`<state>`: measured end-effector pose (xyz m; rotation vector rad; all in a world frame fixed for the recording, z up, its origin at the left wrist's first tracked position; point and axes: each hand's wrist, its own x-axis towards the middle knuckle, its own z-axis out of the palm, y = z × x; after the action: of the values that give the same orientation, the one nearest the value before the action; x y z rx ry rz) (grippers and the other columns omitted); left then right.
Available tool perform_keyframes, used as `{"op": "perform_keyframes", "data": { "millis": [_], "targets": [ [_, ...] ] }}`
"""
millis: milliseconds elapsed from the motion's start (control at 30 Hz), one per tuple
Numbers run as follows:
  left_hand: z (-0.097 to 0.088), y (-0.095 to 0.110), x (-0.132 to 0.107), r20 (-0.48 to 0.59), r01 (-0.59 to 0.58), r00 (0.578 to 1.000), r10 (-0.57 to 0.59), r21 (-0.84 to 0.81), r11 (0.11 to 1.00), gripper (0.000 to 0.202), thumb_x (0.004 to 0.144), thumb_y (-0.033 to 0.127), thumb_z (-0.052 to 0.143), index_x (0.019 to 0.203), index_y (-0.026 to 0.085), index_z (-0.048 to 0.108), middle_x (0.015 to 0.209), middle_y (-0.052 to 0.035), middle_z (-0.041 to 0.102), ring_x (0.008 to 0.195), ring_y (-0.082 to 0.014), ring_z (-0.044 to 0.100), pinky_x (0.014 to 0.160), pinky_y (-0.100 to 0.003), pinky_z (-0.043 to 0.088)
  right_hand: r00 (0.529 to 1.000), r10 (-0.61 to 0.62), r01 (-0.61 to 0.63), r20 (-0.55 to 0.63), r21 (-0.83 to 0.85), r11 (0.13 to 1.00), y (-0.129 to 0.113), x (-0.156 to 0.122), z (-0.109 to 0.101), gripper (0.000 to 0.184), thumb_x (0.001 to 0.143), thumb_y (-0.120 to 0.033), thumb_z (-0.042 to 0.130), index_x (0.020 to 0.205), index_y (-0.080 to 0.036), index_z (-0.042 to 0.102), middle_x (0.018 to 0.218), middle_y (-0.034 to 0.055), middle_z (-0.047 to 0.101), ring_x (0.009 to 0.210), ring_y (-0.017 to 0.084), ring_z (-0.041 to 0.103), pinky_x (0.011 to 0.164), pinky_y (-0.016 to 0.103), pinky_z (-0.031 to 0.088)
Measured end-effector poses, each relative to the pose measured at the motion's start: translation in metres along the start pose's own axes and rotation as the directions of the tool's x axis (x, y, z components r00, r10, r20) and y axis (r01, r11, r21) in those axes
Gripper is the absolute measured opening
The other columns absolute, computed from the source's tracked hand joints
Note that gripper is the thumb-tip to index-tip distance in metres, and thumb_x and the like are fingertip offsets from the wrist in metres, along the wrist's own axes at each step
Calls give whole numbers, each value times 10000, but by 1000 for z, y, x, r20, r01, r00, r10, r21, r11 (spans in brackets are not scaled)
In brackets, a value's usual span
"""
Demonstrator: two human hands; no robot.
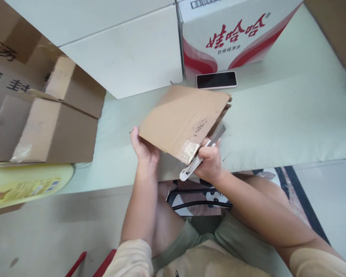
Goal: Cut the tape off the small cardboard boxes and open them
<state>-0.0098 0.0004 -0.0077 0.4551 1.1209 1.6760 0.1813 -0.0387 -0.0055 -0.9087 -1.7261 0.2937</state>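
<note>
A small brown cardboard box is tilted above the pale green table. My left hand grips its near left corner, thumb up along the edge. My right hand is closed round a white utility knife. The knife's grey blade end points up and to the right, along the box's right side beside a strip of clear tape. My forearms reach in from below, over my lap.
A phone lies face up behind the box. A white carton with red lettering and a plain white box stand at the back. Brown cartons sit at the left above a yellow object.
</note>
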Motion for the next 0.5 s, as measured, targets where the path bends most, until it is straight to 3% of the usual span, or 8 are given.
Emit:
{"op": "perform_keyframes", "data": {
  "millis": [133,200,267,367,433,500],
  "targets": [
    [2,7,-6,-41,-31,999,32,39,999,495,799,688,596,937,218,670,1058,-103,761,1200,-311,686,1004,-386,550,993,-112,104,32,204,974,-6,3,-4,357,798,-233,707,702,-269,365,611,-60,613,552,155,581,582,350,465],
    [1,13,-11,-80,2,997,2,43,999,510,823,721,527,887,228,642,989,-91,745,1092,-312,701,923,-400,571,984,-174,157,26,310,938,-7,4,-8,358,836,-300,704,756,-278,356,611,-81,630,500,136,562,520,325,452],
    [-1,19,-14,-121,30,992,-29,6,1000,497,852,718,476,805,236,588,875,-64,708,916,-283,695,803,-393,575,986,-166,160,-6,309,937,-4,6,-13,347,877,-337,682,790,-281,351,608,-96,629,467,121,548,517,314,464],
    [-4,24,-15,-106,-44,994,33,-109,993,409,876,630,479,765,239,532,760,-20,647,735,-218,634,686,-354,540,977,46,-7,-209,181,983,15,12,-25,276,909,-263,667,888,-300,394,683,-88,663,546,138,649,594,324,529],
    [-7,25,-15,-7,-61,998,61,-174,983,372,872,604,501,826,242,575,784,-12,665,756,-211,638,717,-349,542,911,241,-203,-335,145,968,35,19,-35,280,903,-259,683,967,-305,415,805,-50,723,716,173,746,739,381,593],
    [-9,25,-15,119,-7,992,30,-188,982,412,849,641,522,908,246,625,875,-33,712,877,-243,668,809,-372,555,866,421,-392,-270,157,907,58,26,-46,314,858,-317,727,987,-289,442,970,17,778,953,218,777,961,487,581]
  ]
}}
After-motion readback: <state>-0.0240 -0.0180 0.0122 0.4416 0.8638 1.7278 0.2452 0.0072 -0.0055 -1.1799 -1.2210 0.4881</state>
